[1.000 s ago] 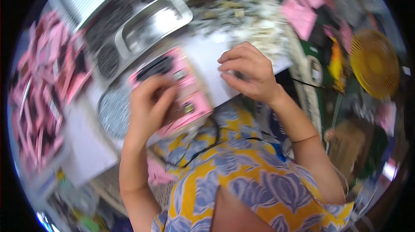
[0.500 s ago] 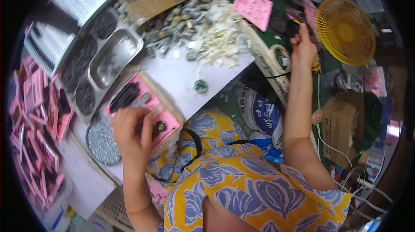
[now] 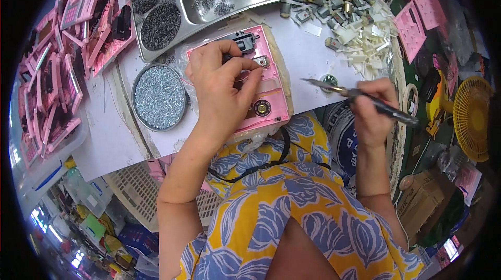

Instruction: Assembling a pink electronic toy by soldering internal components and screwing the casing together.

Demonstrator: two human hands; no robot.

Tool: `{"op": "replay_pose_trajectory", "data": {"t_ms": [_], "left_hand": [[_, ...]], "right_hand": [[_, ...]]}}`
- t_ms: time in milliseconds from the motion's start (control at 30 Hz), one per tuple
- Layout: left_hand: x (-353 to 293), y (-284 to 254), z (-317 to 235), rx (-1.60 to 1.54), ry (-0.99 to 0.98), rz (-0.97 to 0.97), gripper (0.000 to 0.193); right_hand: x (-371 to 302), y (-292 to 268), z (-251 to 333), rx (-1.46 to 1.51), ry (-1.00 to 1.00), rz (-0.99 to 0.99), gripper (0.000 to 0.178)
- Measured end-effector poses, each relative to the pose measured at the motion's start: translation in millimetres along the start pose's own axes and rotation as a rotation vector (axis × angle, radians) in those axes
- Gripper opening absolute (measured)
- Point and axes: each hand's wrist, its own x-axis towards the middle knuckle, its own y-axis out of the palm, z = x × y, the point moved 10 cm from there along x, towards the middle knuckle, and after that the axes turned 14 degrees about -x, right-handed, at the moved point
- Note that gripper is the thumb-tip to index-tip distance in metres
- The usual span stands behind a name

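On the white table lies a pink plastic casing (image 3: 274,89) with a black part (image 3: 244,44), a small metal motor (image 3: 262,61) and a round black-and-gold piece (image 3: 262,107) in it. My left hand (image 3: 219,82) rests over the casing, thumb and forefinger pinched together right beside the motor; what is between them is hidden. My right hand (image 3: 373,116) grips a black-handled soldering iron (image 3: 383,107), its pointed metal tip toward the left, to the right of the casing. Below that tip sits a small green round piece (image 3: 329,81).
A dish of small silvery pins (image 3: 158,96) stands left of the casing. Behind it are a metal tray (image 3: 182,19) of small dark parts, several small motors (image 3: 334,3) and white plastic strips (image 3: 360,40). Pink casings (image 3: 49,97) heap at left; a yellow basket (image 3: 469,118) stands at right.
My right hand has come back from the far right and now holds the soldering iron near the casing. My left hand stays at the casing, fingers at the motor. The view has shifted.
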Motion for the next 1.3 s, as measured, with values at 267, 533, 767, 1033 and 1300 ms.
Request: {"op": "replay_pose_trajectory", "data": {"t_ms": [267,533,767,1033,1300], "left_hand": [[1.7,3.6,-0.9,0.012,0.039,-0.022,0.015],[2.3,4.0,-0.3,0.029,0.050,-0.022,0.016],[2.6,4.5,-1.3,0.048,0.050,-0.014,0.017],[1.9,5.3,-2.5,0.071,0.066,-0.028,0.016],[-0.3,4.9,-2.1,0.064,0.090,-0.059,0.012]], "right_hand": [[17.5,57.7,0.9,-0.177,0.037,0.144,0.030],[13.3,60.0,-15.0,-0.246,-0.053,0.172,0.030],[16.1,68.0,-11.0,-0.221,-0.117,0.207,0.028],[25.1,89.6,45.3,-0.345,-0.485,0.287,0.031],[20.5,64.6,36.2,-0.314,-0.487,0.171,0.030]]}}
